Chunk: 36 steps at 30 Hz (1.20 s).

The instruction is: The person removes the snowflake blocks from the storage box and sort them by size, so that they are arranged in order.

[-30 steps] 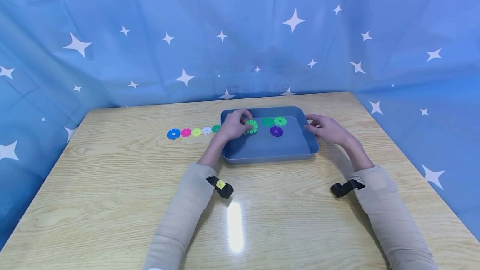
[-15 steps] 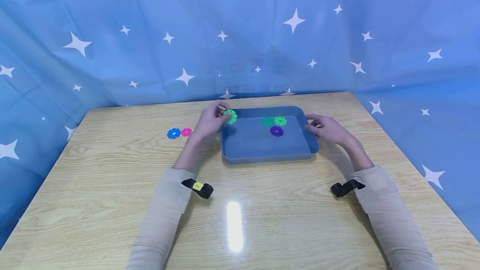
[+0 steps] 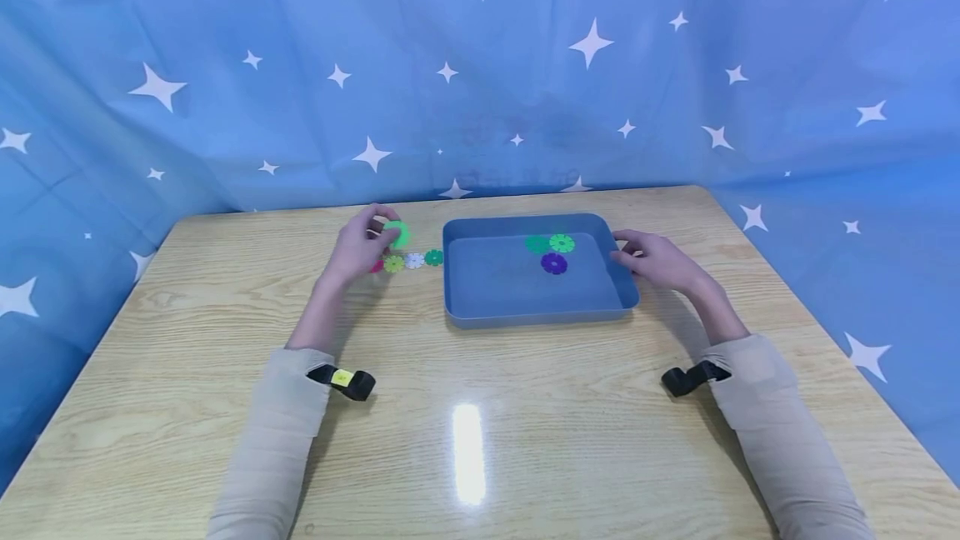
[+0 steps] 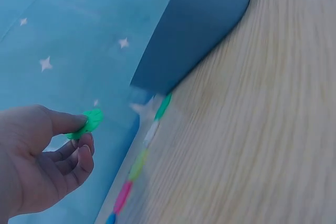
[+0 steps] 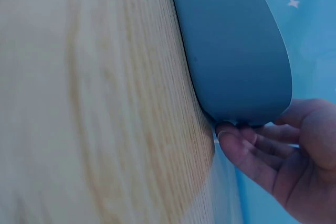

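Observation:
My left hand point(image 3: 357, 247) pinches a bright green notched plastic disc point(image 4: 90, 124) between thumb and fingers, held up over the left part of the table. Below it runs a row of flat discs: a dark green disc point(image 3: 434, 257), a white disc point(image 3: 415, 261), a yellow-green disc point(image 3: 394, 264) and a pink disc point(image 4: 122, 196). A blue disc point(image 4: 111, 219) shows at the end in the left wrist view; the hand covers it in the head view. My right hand point(image 3: 654, 259) grips the right end of a blue-grey tray point(image 3: 525, 319), fingers against its outer wall.
Inside the tray lie a dark green disc point(image 3: 536, 244), a light green disc point(image 3: 562, 243) and a purple disc point(image 3: 554, 263). The tray stands on a wood-grain table point(image 3: 570, 423), with a blue star-print curtain point(image 3: 480, 90) behind it.
My left hand has carried the green disc out of the tray and leftward, to above the row's left part. The right hand and the tray have stayed in place.

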Available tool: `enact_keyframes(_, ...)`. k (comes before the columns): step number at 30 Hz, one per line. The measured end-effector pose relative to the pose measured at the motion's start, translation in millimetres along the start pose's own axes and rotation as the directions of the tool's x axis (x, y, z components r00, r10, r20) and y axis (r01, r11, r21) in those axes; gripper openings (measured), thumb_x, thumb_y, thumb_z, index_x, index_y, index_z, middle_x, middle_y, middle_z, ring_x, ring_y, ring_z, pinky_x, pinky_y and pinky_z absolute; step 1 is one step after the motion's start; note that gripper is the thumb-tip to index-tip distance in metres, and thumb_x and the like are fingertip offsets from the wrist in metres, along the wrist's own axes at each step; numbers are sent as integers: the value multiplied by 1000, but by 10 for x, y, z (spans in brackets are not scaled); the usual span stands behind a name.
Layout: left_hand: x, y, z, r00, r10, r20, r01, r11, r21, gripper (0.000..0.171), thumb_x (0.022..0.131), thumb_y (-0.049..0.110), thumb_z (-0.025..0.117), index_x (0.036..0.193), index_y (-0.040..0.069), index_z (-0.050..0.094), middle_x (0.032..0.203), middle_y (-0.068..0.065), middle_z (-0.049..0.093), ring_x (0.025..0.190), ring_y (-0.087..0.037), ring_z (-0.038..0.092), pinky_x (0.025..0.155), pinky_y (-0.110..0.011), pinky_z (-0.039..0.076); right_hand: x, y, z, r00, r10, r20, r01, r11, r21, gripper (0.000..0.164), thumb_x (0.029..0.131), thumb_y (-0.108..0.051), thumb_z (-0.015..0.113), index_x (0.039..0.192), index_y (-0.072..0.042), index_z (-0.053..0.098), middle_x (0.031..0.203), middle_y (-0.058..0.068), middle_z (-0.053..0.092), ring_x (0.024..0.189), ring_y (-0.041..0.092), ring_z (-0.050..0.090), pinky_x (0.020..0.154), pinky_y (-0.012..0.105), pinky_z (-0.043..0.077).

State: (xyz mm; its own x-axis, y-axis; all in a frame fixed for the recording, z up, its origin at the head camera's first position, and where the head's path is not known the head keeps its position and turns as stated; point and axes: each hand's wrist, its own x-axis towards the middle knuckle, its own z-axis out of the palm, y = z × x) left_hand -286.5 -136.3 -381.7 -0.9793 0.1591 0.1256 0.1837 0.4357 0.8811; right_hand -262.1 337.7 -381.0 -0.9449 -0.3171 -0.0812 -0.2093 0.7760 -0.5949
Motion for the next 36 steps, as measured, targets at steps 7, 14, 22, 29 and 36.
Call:
enact_keyframes(7,-136,-212,-370,997,-42,-61,47,997,68,24,104,14,57,125,2,58,97,-20,62,80,-34,63,66,-30,53,-2,-22,0,1000,4,0,-4,1000,13,57,107,-24,51,151,8,36,117,26,61,97,32,64,81,47,56)
enact_keyframes(14,-274,-397,-661,987,-146,-60,152,982,109,28,104,17,58,128,2,57,96,-19,60,77,-26,61,60,-27,50,-11,-16,3,1000,8,6,-8,1000,25,57,108,-24,51,152,8,34,116,26,61,93,31,64,81,48,55)
enact_keyframes(22,-369,-523,-815,968,-244,-63,252,950,187,31,103,16,60,129,0,57,88,-11,59,70,-15,64,61,-26,49,-15,-11,5,1000,8,7,-8,1000,21,56,108,-24,51,151,8,35,116,26,61,92,29,64,79,46,55)
enact_keyframes(29,-381,-523,-818,961,-268,-69,277,936,217,33,101,17,63,128,-1,58,95,-15,63,73,-16,63,64,-27,49,-18,-17,5,1000,9,3,-9,1000,22,57,107,-24,51,151,8,35,116,26,61,95,32,64,81,48,55)
enact_keyframes(36,-397,-510,-798,959,-275,-63,281,915,289,35,101,21,62,126,-2,58,103,-20,61,83,-24,60,71,-33,46,-20,-41,-4,1000,9,2,-9,1000,12,57,107,-24,51,151,9,35,117,26,60,96,32,64,82,47,56)
